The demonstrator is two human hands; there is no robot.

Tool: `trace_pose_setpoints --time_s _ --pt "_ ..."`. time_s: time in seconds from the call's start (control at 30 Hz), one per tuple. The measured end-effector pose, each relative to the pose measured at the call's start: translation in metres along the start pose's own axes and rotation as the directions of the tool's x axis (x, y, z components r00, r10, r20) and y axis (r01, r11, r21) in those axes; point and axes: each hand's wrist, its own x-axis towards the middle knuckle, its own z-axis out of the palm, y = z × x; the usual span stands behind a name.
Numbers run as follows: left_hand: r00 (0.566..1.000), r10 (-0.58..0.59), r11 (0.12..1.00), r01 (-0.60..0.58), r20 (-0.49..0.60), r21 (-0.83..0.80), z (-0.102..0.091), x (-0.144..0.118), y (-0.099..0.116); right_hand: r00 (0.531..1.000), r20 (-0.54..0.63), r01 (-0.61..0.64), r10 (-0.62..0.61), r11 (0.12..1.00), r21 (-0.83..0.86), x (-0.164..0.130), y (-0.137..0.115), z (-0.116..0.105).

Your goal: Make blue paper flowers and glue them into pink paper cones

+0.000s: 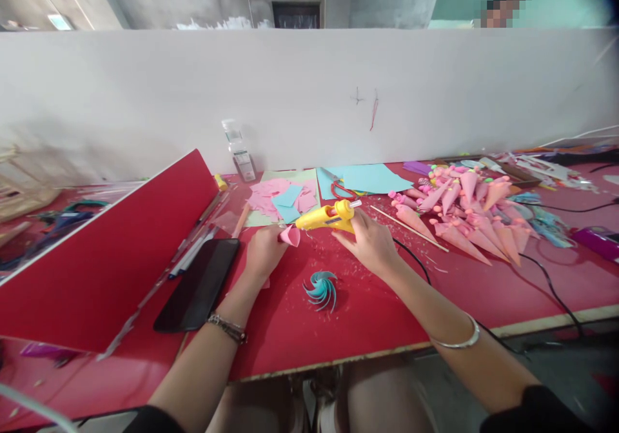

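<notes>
My left hand (pixel 265 252) is closed on a small pink paper cone (pixel 291 235), its open end facing right. In my right hand (pixel 372 242) is a yellow glue gun (pixel 326 216) with a clear glue stick (pixel 356 204) in its back. The gun's nozzle points left, just above the cone's rim; whether they touch I cannot tell. Below, between my forearms, a blue paper swirl (pixel 321 290) lies on the red tabletop (pixel 372 330). Pink paper pieces (pixel 271 195) and a light blue piece (pixel 289 202) lie behind my left hand.
A heap of pink cones (pixel 464 207) is at the right, near a thin stick (pixel 410 228). Red-handled scissors (pixel 342 189) rest on blue sheets (pixel 372 178). A black phone (pixel 198 284), a leaning red board (pixel 111 252) and a bottle (pixel 239 152) are left. A black cord (pixel 414 259) crosses rightward.
</notes>
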Motion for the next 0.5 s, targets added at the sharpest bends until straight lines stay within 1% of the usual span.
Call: trace_pose_setpoints --time_s 0.1,0.33,0.5 --pt "1.000 0.012 1.000 -0.012 0.004 -0.010 0.0002 -0.0001 -0.0004 1.000 -0.003 -0.006 0.006 1.000 0.009 -0.0011 0.0007 0.0008" --pt "1.000 0.012 1.000 -0.012 0.005 -0.021 0.0000 0.0002 -0.0019 0.997 0.073 0.008 -0.008 1.000 0.001 -0.0017 0.0012 0.0020" --pt "1.000 -0.011 0.999 0.010 0.012 0.038 0.0005 0.0001 -0.0030 0.994 0.112 -0.003 0.008 0.999 -0.037 -0.0002 0.0001 -0.0010"
